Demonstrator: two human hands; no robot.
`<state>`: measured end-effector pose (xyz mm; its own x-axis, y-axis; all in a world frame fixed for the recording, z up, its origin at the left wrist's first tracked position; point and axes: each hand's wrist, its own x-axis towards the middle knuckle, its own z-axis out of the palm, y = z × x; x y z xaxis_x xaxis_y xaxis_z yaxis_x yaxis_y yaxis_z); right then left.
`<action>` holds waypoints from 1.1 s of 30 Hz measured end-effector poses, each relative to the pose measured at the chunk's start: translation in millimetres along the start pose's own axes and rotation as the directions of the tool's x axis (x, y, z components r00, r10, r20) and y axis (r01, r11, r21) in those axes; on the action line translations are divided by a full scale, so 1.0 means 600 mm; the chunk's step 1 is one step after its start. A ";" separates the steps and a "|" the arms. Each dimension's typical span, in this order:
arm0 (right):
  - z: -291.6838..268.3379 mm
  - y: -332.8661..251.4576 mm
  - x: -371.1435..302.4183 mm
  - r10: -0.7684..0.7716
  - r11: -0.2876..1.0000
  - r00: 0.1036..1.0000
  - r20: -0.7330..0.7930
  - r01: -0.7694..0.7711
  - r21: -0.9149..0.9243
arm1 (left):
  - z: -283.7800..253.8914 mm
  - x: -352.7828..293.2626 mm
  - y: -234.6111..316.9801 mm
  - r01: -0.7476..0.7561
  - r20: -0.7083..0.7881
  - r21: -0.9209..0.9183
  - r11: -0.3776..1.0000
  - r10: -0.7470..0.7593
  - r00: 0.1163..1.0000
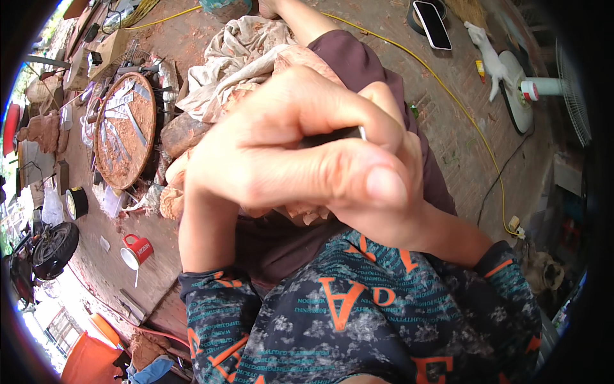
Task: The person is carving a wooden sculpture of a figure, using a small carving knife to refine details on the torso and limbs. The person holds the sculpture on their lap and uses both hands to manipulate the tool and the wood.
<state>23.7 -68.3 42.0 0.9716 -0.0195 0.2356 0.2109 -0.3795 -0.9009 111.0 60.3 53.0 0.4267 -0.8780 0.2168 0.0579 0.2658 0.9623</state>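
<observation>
Both hands are raised close to the camera over my lap. My left hand (288, 147) fills the middle of the view, its fingers and thumb closed around a thin dark tool with a metal tip (361, 133). My right hand (400, 147) lies behind it, mostly hidden, with one curled finger touching the tool's tip. What it holds is hidden. A lump of reddish clay (171, 201) shows under the left wrist. A clay-stained cloth (236, 57) lies over my knee.
A round clay-smeared board (125, 131) with metal blades lies at left on the brick floor. A red mug (137, 248), a tape roll (77, 203) and a tyre (54, 246) are nearby. At the top right are a phone (432, 24), a yellow cable (448, 89) and a white fan (531, 89).
</observation>
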 end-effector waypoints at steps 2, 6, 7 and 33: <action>0.002 0.003 0.002 -0.045 0.996 0.999 -0.027 0.043 -0.077 | -0.007 0.000 -0.005 0.010 0.019 -0.023 1.000 -0.009 1.000; 0.001 0.036 -0.005 -0.044 0.988 0.999 -0.001 0.043 -0.149 | -0.022 0.009 -0.018 0.076 0.102 -0.081 0.994 -0.067 0.993; 0.001 0.028 -0.003 -0.059 0.989 0.998 -0.020 0.056 -0.137 | -0.022 0.005 -0.008 0.053 0.120 -0.073 0.996 -0.044 0.992; 0.004 0.033 0.053 -0.081 0.986 0.992 0.101 0.094 -0.135 | 0.007 -0.003 -0.007 -0.098 -0.430 0.154 0.983 0.156 0.889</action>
<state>59.0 -74.1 30.6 0.9571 0.1048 0.2700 0.2853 -0.5006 -0.8173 106.3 59.2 49.2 0.7767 -0.5680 0.2721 -0.1237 0.2859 0.9502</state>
